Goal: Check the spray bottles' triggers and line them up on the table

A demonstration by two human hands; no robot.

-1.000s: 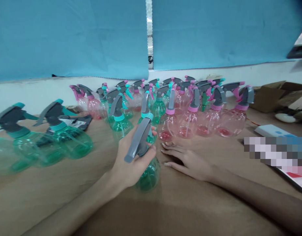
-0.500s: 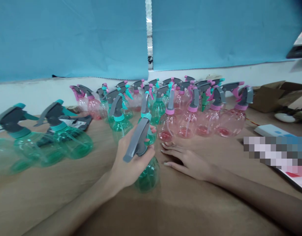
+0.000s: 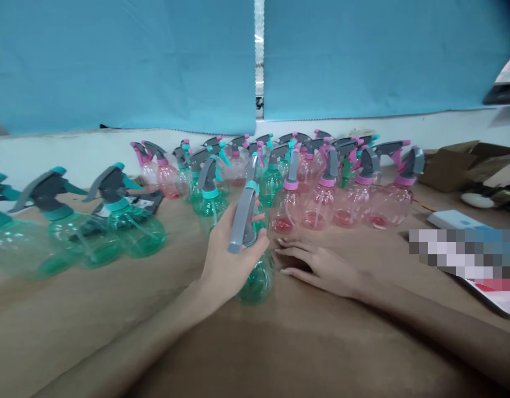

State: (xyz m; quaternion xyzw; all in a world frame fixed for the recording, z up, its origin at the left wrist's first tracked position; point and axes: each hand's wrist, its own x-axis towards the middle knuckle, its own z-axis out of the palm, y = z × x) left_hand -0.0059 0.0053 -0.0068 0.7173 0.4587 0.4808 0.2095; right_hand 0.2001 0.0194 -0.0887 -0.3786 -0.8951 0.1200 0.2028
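Observation:
My left hand [image 3: 225, 260] is wrapped round the neck of a green spray bottle [image 3: 257, 279] with a grey trigger head [image 3: 242, 218], which stands on the brown table [image 3: 280, 342]. My right hand [image 3: 317, 262] lies flat on the table just right of that bottle, fingers stretched out and holding nothing. Right behind both hands stands a crowd of several pink spray bottles [image 3: 321, 204] and green spray bottles [image 3: 211, 202].
Green spray bottles [image 3: 130, 226] stand along the left side of the table. A dark packet [image 3: 145, 202] lies behind them. At the right are a white box [image 3: 456, 219], a cardboard box [image 3: 458, 163] and a blurred-out flat item. Blue sheets hang on the wall behind.
My left hand has turned the held bottle's trigger head a little, and it now points more upright. The view has shifted slightly to the left. My right hand has stayed flat.

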